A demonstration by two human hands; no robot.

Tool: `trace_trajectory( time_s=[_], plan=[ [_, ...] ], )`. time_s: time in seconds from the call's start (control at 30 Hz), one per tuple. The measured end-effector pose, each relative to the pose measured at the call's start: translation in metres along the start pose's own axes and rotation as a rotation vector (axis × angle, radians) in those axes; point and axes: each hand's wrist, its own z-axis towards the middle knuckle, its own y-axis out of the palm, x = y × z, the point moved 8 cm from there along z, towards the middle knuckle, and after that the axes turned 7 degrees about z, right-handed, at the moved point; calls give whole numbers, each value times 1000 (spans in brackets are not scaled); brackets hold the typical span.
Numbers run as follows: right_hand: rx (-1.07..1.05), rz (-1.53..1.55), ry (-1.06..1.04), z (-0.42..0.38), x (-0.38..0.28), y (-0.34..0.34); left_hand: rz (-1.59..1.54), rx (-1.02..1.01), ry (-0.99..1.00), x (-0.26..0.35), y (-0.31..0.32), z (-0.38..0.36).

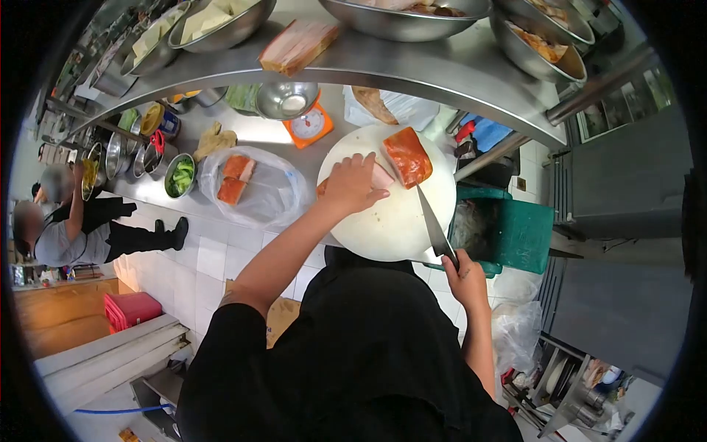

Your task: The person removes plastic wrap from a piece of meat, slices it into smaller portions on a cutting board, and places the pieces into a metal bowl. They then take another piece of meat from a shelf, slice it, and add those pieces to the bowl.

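Note:
A round white cutting board (368, 234) lies on the counter in front of me. My left hand (352, 184) is closed over a piece of pork (381, 177), pale on its cut side, and hides most of it. Beside that piece, to its right, sits a larger block of pork with browned skin (408, 156). My right hand (465, 280) grips the handle of a knife (433, 225) at the board's right edge. The blade points up and left, its tip close to the lower end of the browned block.
Left of the board, browned pork pieces (236, 179) lie on a clear plastic bag (272, 195). An orange scale (309, 127) stands behind. Overhead runs a steel shelf (412, 70) with bowls and a meat slab (298, 46). A green bin (524, 234) stands right; people (70, 236) are at far left.

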Motion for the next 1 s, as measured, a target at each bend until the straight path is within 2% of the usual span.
trace_trajectory(
  time_s=[0.1,0.23,0.3,0.33,0.4,0.47,0.53,0.6,0.67,0.73,0.8,0.83,0.9,1.0],
  plan=[
    [16,-17,-8,0,-2,-2,189,-35,-48,18,23,24],
    [28,5,-15,-2,2,-1,130,-71,-48,13,30,39],
    [33,33,-25,-3,3,0,-137,-140,10,-4,22,41],
    [33,48,-15,-3,5,1,-126,-132,1,-18,18,42],
    [31,53,-10,-2,15,5,-497,-114,61,-35,13,44],
    [41,61,-21,-2,13,4,-514,-72,61,-33,-22,29],
    [30,46,-33,-2,12,3,-1038,-97,90,-17,-64,-6],
    [22,33,-36,2,9,1,-1188,-19,203,-2,-126,-52],
    [13,25,-45,1,6,0,-932,168,292,0,-204,-94],
    [-5,1,-54,2,4,-1,-963,431,305,-24,-247,-105],
    [-16,-21,-76,6,1,-3,-841,618,289,-42,-296,-103],
    [-25,-32,-82,7,0,-3,-833,627,286,-46,-306,-97],
    [-34,-4,-82,9,5,-2,-1086,756,397,-53,-329,-90],
    [-16,-37,-97,9,5,-4,-1113,762,414,-59,-332,-78]
  ],
)
